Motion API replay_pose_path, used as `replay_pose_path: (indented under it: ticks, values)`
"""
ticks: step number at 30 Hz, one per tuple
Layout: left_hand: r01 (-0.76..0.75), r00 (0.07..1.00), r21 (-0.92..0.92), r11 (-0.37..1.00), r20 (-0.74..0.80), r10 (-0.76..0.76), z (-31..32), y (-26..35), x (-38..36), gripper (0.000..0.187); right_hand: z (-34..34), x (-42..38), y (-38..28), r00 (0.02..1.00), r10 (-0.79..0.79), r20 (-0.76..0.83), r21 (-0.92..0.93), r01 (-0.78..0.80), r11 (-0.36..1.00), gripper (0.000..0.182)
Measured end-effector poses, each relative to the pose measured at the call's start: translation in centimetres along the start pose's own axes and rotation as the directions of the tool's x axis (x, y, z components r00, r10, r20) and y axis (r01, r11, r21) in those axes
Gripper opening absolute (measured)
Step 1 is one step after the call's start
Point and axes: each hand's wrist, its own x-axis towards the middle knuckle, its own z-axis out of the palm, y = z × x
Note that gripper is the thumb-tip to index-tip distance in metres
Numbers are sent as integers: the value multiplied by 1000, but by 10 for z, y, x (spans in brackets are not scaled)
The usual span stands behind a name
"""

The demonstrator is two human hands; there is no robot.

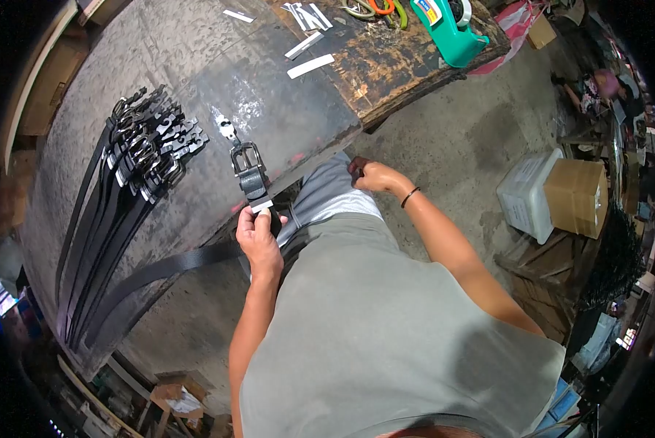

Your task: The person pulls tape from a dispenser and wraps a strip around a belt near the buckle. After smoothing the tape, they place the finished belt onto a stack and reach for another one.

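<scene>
My left hand (258, 232) is closed on a black belt (251, 182) just below its metal buckle (247, 158). Under my thumb, a small white paper strip (262, 206) lies across the strap. A black and silver tag (226, 128) sticks out beyond the buckle, over the table. The rest of the strap (174, 264) curves away to the left past the table edge. Over my right thigh, against the grey shorts (334, 186), my right hand (377, 177) has its fingers curled in; what they hold, if anything, is hidden.
Several black belts (112, 219) lie bundled on the dark table (218, 58), buckles at the far end. Loose white strips (310, 66) and a green tape dispenser (455, 36) with scissors (386, 9) sit farther back. Boxes (575, 196) stand on the right.
</scene>
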Motion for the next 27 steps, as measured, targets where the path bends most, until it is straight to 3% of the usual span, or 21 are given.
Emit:
replay_pose_path:
  ticks: [8,10,14,16,17,19,26,27]
  values:
    - [3,1000,12,1000,-2,-3,0,-1,0,7,5,7,-13,990,141,3,-416,-127,900,51]
    - [5,1000,2,1000,-6,-5,0,-1,0,7,8,3,-16,989,84,-119,-469,-131,873,36]
    - [7,1000,-6,1000,-7,-7,-1,-3,1,8,7,4,-16,989,109,-99,-475,-143,868,36]
    - [12,1000,-10,1000,-6,-12,-2,-3,2,8,7,9,-8,985,169,-39,-429,-170,887,58]
    - [14,1000,-5,1000,-10,-14,-1,-3,2,8,7,9,-4,985,170,-38,-430,-169,887,58]
    - [16,1000,0,1000,-14,-16,-1,-2,1,8,5,6,-4,986,139,-87,-360,-161,919,41]
    - [24,1000,1,1000,-12,-24,-1,0,2,7,-16,-8,-10,992,128,14,-119,-125,985,40]
    - [16,1000,13,1000,-3,-16,-2,-2,2,8,-17,-9,-12,990,135,30,-83,-132,988,32]
